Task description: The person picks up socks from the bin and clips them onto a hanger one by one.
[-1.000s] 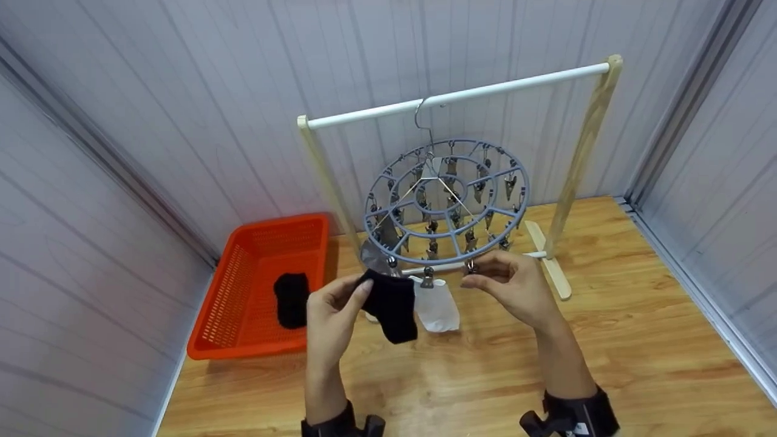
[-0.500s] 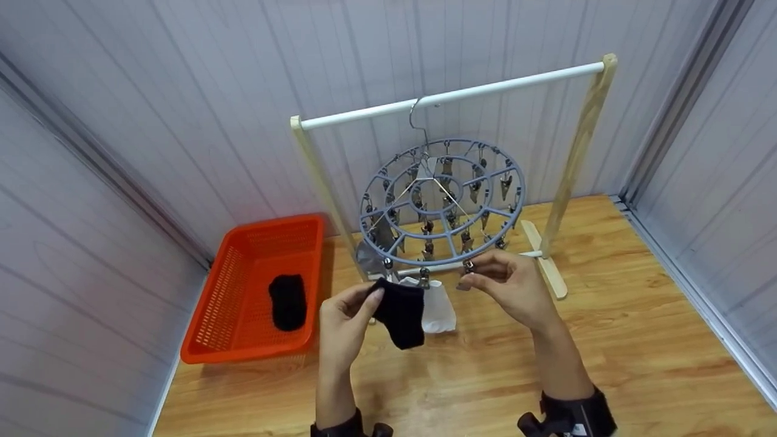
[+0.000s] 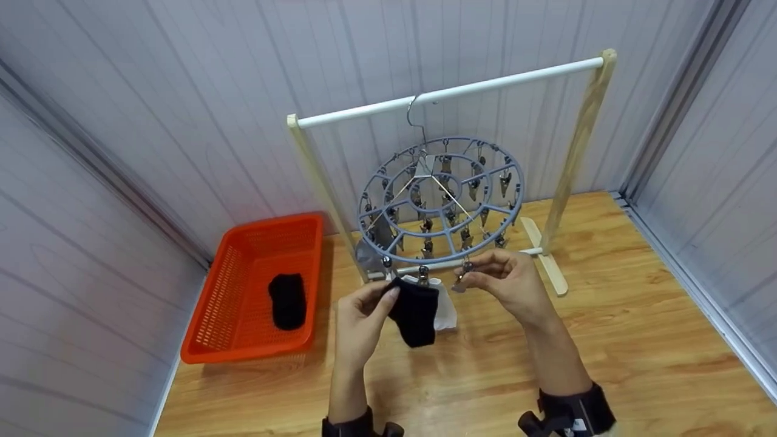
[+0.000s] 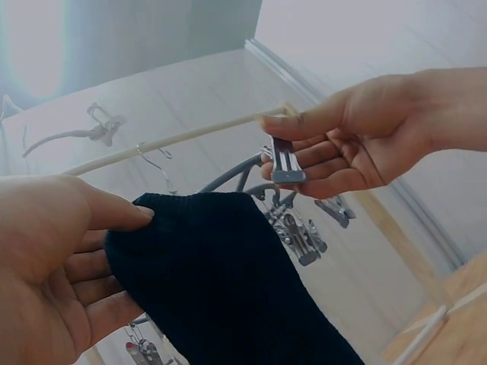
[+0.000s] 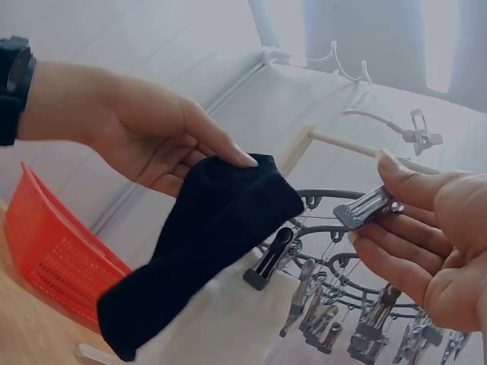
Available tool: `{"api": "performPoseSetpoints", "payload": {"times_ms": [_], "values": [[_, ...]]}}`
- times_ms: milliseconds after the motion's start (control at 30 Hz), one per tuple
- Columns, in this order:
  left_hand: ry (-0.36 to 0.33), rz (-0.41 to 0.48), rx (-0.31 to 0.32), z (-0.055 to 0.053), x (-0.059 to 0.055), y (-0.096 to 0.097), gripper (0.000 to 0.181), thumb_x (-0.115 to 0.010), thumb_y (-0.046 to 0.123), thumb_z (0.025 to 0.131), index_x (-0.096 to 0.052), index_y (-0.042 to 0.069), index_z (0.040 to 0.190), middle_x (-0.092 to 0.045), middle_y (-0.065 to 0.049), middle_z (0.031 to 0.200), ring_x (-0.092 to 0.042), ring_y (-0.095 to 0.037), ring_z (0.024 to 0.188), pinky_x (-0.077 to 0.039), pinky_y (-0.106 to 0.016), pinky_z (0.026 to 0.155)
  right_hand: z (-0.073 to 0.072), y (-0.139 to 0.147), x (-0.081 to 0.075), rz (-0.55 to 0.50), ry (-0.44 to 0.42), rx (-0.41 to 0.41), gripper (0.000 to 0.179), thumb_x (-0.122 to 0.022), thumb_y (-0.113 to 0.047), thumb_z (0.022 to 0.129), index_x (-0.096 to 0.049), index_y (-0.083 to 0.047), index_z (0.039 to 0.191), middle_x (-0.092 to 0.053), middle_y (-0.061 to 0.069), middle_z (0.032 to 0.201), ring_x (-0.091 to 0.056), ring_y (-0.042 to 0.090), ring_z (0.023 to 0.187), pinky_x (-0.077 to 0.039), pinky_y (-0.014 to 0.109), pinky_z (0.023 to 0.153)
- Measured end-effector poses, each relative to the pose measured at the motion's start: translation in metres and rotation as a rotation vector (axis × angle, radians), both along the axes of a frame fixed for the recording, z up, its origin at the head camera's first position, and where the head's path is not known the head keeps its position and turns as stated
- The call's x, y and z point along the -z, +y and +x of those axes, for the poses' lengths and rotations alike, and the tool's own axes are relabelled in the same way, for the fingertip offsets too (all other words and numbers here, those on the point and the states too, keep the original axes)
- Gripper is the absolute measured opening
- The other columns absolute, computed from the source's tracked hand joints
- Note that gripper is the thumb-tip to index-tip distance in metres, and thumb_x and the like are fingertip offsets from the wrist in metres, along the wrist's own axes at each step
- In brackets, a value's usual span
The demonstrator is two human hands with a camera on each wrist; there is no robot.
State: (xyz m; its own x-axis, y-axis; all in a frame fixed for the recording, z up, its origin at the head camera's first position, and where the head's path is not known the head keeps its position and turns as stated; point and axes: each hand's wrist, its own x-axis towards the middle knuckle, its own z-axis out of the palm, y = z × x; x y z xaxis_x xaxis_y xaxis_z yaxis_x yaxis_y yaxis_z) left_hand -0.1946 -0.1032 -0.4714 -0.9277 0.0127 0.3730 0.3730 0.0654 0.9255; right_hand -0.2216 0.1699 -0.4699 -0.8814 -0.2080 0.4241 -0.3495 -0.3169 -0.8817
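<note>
A black sock (image 3: 416, 312) hangs from my left hand (image 3: 363, 321), which pinches its cuff between thumb and fingers. My right hand (image 3: 508, 282) pinches a metal clip (image 5: 367, 209) on the near right edge of the round grey clip hanger (image 3: 448, 233). The sock and that clip are apart. Behind the sock, a white sock (image 3: 446, 309) hangs from another clip (image 5: 270, 258), mostly hidden in the head view. A grey sock (image 3: 368, 255) hangs at the hanger's left side, partly covered by the rim.
The hanger hooks over the white rail (image 3: 452, 92) of a wooden-legged rack. An orange basket (image 3: 209, 321) with a black sock bundle (image 3: 288, 301) stands on the floor at the left. Panelled walls (image 3: 200, 109) rise behind and on both sides.
My left hand has moved right with the black sock, which now covers more of the white sock. The right hand keeps its hold on the clip, nearly in place.
</note>
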Motion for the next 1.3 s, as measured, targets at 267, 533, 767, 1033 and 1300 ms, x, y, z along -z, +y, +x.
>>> {"api": "performPoseSetpoints", "payload": {"times_ms": [267, 533, 767, 1033, 1300], "values": [[0.011, 0.021, 0.014, -0.003, 0.0, 0.007, 0.009, -0.076, -0.001, 0.096, -0.078, -0.006, 0.102, -0.078, -0.017, 0.094, -0.072, -0.015, 0.077, -0.059, -0.025, 0.071, -0.004, -0.005, 0.002, -0.16, 0.017, -0.024, 0.008, -0.071, 0.008, 0.096, -0.072, 0.012, 0.103, -0.08, 0.013, 0.098, -0.079, 0.022, 0.092, -0.063, 0.036, 0.083], [0.045, 0.009, 0.008, -0.003, 0.003, 0.017, 0.01, -0.077, 0.002, 0.096, -0.08, -0.003, 0.104, -0.079, -0.013, 0.096, -0.074, -0.018, 0.081, -0.06, -0.027, 0.074, -0.005, -0.021, 0.003, -0.186, -0.044, 0.09, 0.004, -0.072, 0.004, 0.097, -0.073, 0.008, 0.098, -0.08, 0.014, 0.091, -0.079, 0.019, 0.085, -0.063, 0.035, 0.08], [0.076, 0.0, -0.034, 0.001, 0.005, 0.026, 0.01, -0.079, 0.006, 0.096, -0.081, 0.001, 0.105, -0.08, -0.008, 0.096, -0.076, -0.028, 0.081, -0.061, -0.028, 0.072, -0.004, -0.033, 0.005, -0.24, -0.056, 0.159, 0.002, -0.073, 0.005, 0.096, -0.074, 0.006, 0.095, -0.08, 0.01, 0.088, -0.079, 0.017, 0.082, -0.063, 0.032, 0.079], [0.1, -0.033, -0.046, 0.002, 0.008, 0.037, 0.01, -0.078, 0.007, 0.097, -0.081, 0.002, 0.105, -0.08, -0.007, 0.098, -0.077, -0.022, 0.084, -0.064, -0.033, 0.074, -0.004, -0.038, 0.006, -0.282, -0.097, 0.151, 0.005, -0.074, 0.004, 0.096, -0.075, 0.0, 0.094, -0.08, 0.013, 0.091, -0.079, 0.019, 0.085, -0.063, 0.036, 0.084], [0.102, -0.025, -0.038, 0.002, 0.01, 0.044, 0.009, -0.078, 0.007, 0.097, -0.081, 0.003, 0.105, -0.079, -0.006, 0.098, -0.077, -0.023, 0.085, -0.063, -0.033, 0.075, -0.003, -0.04, 0.006, -0.254, -0.127, 0.157, 0.007, -0.078, 0.0, 0.094, -0.075, 0.005, 0.096, -0.08, 0.013, 0.089, -0.079, 0.02, 0.082, -0.063, 0.033, 0.077]]}}
